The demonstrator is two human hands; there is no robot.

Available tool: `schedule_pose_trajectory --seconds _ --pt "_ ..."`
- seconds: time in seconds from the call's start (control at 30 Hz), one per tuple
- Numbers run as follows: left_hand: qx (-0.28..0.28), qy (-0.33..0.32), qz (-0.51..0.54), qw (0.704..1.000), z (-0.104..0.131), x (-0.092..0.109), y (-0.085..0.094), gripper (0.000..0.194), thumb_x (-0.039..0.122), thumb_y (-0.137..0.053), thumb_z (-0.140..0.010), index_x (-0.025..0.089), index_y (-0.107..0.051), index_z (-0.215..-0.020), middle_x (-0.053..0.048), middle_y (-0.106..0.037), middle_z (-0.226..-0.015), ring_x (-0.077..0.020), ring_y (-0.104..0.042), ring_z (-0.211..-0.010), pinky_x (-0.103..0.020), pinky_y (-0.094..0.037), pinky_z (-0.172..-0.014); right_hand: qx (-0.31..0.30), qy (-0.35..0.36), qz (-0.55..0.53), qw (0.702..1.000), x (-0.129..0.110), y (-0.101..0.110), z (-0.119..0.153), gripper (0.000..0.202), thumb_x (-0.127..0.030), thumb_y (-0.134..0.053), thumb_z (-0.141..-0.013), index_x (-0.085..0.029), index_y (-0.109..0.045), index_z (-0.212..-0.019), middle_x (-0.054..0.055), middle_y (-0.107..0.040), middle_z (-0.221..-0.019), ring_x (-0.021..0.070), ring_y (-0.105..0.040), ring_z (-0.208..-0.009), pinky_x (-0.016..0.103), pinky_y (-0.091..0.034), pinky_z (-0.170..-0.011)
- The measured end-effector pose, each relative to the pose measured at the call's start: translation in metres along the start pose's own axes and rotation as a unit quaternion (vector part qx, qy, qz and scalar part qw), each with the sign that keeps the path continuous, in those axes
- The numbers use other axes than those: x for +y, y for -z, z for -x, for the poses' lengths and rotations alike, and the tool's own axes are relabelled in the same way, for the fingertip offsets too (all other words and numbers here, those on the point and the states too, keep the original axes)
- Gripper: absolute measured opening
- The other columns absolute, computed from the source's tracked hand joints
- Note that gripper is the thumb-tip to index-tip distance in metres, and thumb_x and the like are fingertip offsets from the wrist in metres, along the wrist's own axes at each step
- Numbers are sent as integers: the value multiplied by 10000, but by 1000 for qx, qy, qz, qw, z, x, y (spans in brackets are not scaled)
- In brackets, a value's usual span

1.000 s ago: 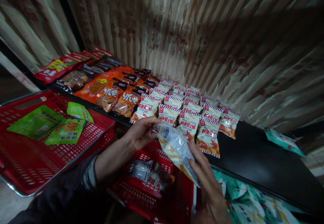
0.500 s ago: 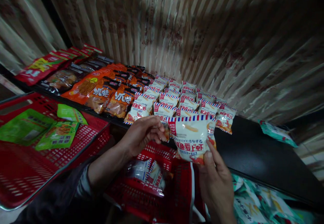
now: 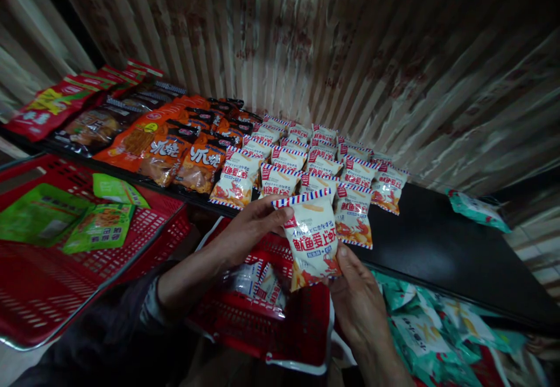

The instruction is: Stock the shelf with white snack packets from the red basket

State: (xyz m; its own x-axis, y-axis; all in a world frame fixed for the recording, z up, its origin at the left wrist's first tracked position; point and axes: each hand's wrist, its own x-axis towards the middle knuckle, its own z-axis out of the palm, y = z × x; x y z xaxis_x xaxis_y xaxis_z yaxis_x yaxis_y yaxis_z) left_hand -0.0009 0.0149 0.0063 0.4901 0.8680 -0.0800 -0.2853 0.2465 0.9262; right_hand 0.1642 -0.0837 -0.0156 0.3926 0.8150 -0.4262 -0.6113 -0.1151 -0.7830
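Observation:
A white snack bag (image 3: 310, 238) with red lettering and a blue-and-red striped top edge is held between both hands, above the front of the shelf. My left hand (image 3: 256, 227) pinches its upper left corner, thumb on the printed front. At the bag's lower right edge, my right hand (image 3: 356, 285) grips it with thumb and fingers. Matching bags stand in rows just behind; one front bag (image 3: 352, 215) is right beside the held one. Below my hands, a red basket (image 3: 301, 331) contains a few more packs (image 3: 258, 282) in clear wrap.
Left on the black shelf (image 3: 420, 241) lie orange snack bags (image 3: 164, 148) and red bags (image 3: 48, 104). Another red basket (image 3: 144, 224) holds green packets (image 3: 102, 227). Teal bags (image 3: 422, 334) are piled at lower right; one teal bag (image 3: 476, 209) lies at the shelf's far right.
My left hand has closed on the bag's upper left corner, where its fingers were curled beside it. The held bag has shifted left and down and turned more upright.

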Motion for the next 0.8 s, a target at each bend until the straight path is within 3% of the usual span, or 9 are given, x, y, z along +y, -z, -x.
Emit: schedule_pose_trajectory --seconds 0.27,0.43,0.63,0.8 --pt "65 -1 7 998 -3 -2 2 245 396 -770 -707 171 -713 -785 -22 -707 -770 -135 -609 -683 -281 -478 -705 -29 -35 46 998 16 7 2 388 -452 -836 -671 -242 -745 -985 49 -746 -1077 184 -693 -853 286 -580 -676" --pt "105 -15 11 994 -4 0 3 251 406 -774 -686 167 -699 -701 -5 -694 -703 -127 -599 -656 -284 -479 -731 -55 -46 -15 997 28 2 5 402 -486 -814 -690 -295 -725 -1032 19 -740 -1060 170 -687 -854 251 -584 -613" --pt "155 -47 -1 987 -9 1 10 264 409 -764 -687 173 -662 -627 15 -652 -637 -114 -554 -599 -277 -473 -682 -37 -36 -43 998 29 -3 12 343 -473 -889 -565 -260 -741 -789 -19 -735 -796 135 -681 -688 223 -581 -551" --pt "154 -55 4 987 -10 2 12 269 406 -764 -683 177 -640 -615 14 -651 -647 -115 -552 -601 -264 -456 -633 2 -69 -31 997 27 -6 13 365 -329 -958 -433 -223 -718 -687 -36 -720 -729 108 -670 -639 181 -557 -529"
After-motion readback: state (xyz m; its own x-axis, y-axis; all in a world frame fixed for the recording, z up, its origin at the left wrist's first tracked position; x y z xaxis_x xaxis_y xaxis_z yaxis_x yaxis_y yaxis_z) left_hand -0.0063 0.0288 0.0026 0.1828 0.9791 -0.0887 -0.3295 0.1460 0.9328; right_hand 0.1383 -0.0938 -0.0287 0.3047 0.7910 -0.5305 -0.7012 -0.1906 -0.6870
